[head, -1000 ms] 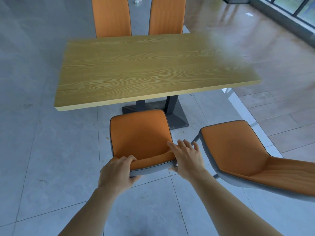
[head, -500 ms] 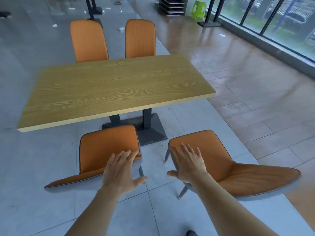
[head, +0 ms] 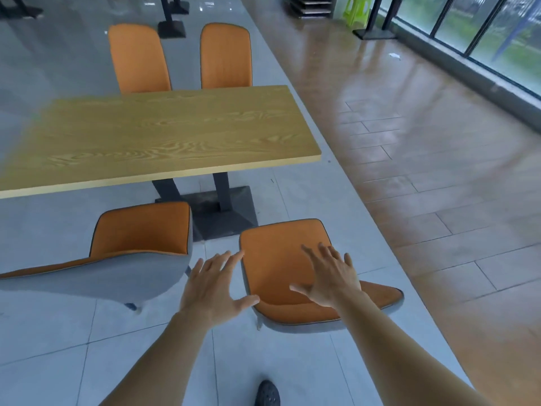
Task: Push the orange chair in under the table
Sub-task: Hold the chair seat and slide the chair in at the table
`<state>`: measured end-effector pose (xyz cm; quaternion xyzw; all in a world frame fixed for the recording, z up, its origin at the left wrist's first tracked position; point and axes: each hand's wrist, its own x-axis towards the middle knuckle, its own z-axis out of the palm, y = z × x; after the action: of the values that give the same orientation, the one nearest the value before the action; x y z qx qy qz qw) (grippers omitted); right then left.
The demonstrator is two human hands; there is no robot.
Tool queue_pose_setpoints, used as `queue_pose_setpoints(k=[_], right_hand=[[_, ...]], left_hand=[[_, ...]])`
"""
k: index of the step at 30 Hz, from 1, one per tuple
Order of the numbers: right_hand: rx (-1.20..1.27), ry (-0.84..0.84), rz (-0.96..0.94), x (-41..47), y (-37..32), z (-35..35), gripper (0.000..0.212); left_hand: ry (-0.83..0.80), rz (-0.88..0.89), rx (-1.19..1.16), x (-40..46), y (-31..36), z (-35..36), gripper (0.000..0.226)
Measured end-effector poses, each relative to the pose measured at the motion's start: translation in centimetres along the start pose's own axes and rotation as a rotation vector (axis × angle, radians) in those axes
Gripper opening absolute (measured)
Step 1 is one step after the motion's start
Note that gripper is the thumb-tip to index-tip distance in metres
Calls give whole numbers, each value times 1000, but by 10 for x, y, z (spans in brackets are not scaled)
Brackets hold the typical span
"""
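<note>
Two orange chairs with grey backs stand on my side of the wooden table (head: 164, 142). The right chair (head: 278, 259) stands well back from the table's edge, its seat fully in the open. My right hand (head: 330, 276) hovers over its seat and backrest top with fingers spread, holding nothing. Spread open as well, my left hand (head: 213, 285) is just left of that chair's edge, over the floor. The left chair (head: 140, 230) stands nearer the table, its grey back (head: 96, 276) towards me.
Two more orange chairs (head: 225, 54) stand at the table's far side. The table's black pedestal base (head: 225, 212) sits between the near chairs. My shoe (head: 267, 392) shows at the bottom. Brown wood flooring and a glass wall lie to the right, a green stool (head: 355, 10) far back.
Both hands let go of the left chair's backrest and swung right, fingers opening. They are now at the right chair. The view has turned right.
</note>
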<state>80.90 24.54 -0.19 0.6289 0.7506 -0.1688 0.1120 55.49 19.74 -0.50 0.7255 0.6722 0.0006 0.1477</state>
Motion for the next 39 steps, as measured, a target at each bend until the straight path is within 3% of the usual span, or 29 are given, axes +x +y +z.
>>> queue_pose_setpoints(k=[13, 21, 25, 29, 39], right_hand=[[-40, -20, -122, -87, 97, 44, 100], [-155, -53, -164, -61, 139, 62, 101], [-189, -80, -194, -31, 154, 67, 84], [-199, -53, -247, -10, 169, 68, 50], [-135, 55, -335, 54, 172, 49, 46]], left_hand=[[-21, 30, -125, -60, 122, 56, 110], [-54, 22, -101, -37, 149, 86, 114], [-84, 16, -100, -14, 157, 97, 101], [-41, -3, -89, 1, 160, 108, 72], [-6, -106, -74, 56, 160, 92, 65]])
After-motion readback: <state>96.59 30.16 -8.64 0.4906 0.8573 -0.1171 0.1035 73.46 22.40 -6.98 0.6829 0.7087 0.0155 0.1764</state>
